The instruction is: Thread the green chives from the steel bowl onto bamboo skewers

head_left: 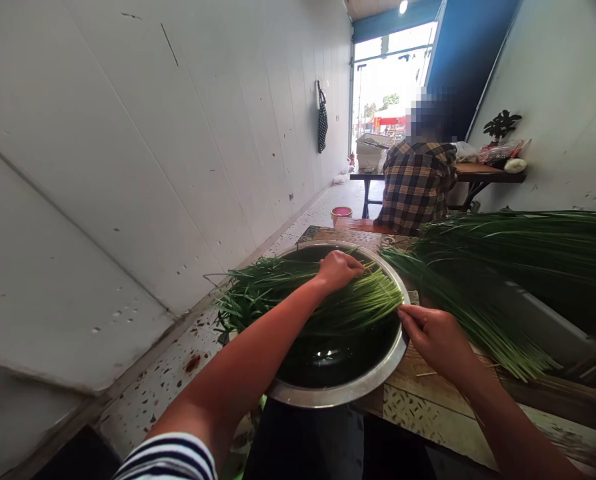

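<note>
A wide metal basin point(323, 398) holds dark water, with a bunch of garlic chives point(373, 297) laid across it. Their pale stem ends point right, and the leafy ends hang over the left rim. Above the bunch, my left hand point(339, 270) is closed, its fingertips pinching stems near the far side. At the right rim is my right hand point(431, 330), with thumb and forefinger pinched together at the stem ends. What lies between those fingertips is too small to make out.
More long chives point(508, 267) are heaped to the right, partly over a grey crate point(543, 307). The basin stands on a wooden table point(428, 407). A person in a plaid shirt point(418, 183) sits ahead, facing away, at another table point(493, 177). A white wall point(203, 147) runs along the left.
</note>
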`<state>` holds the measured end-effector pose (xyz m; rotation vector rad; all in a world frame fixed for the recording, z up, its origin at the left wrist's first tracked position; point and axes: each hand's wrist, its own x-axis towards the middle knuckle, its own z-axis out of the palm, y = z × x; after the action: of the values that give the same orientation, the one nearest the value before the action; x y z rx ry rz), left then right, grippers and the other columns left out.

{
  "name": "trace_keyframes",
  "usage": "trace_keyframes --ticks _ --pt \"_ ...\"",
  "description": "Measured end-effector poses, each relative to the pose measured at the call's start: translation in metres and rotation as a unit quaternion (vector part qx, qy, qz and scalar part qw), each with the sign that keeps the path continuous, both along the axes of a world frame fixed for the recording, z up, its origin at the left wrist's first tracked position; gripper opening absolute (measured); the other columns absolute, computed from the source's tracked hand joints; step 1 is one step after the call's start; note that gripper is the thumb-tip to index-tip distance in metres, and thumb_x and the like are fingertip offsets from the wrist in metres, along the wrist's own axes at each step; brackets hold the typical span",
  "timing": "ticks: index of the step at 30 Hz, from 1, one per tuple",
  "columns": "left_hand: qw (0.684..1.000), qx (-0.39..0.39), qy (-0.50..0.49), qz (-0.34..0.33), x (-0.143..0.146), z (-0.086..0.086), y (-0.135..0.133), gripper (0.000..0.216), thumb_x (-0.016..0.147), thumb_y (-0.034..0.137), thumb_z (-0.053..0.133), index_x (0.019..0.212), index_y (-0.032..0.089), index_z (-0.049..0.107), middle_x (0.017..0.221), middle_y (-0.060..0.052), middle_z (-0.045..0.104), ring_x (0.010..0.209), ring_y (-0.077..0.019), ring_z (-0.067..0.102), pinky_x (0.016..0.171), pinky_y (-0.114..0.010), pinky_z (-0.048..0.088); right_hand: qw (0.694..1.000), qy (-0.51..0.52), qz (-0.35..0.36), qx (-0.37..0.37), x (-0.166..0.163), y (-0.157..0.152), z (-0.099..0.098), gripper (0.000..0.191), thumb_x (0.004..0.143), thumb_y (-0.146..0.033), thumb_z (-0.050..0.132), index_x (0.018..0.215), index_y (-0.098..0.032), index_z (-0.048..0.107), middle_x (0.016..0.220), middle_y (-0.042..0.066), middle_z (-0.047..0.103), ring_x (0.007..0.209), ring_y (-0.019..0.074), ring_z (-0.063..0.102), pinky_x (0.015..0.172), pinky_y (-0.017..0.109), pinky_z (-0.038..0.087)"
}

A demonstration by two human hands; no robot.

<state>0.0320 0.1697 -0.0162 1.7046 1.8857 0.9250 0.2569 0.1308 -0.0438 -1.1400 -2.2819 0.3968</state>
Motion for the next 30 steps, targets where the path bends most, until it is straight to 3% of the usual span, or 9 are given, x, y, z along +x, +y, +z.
trace_keyframes --ticks 30 --pt "1.000 -0.016 -0.014 0.012 -0.0043 0.0000 0.0016 0.023 0.067 0.027 0.069 0.086 0.017 0.077 0.078 -0.004 0.074 0.078 -0.0172 0.063 0.077 -0.026 0.049 1.000 -0.008 -0.002 0.013 0.0008 0.0012 -0.0014 0.033 0.089 -0.035 0.044 0.080 -0.023 0.073 0.072 0.005 0.073 0.065 0.0187 0.066 0.058 0.024 0.045"
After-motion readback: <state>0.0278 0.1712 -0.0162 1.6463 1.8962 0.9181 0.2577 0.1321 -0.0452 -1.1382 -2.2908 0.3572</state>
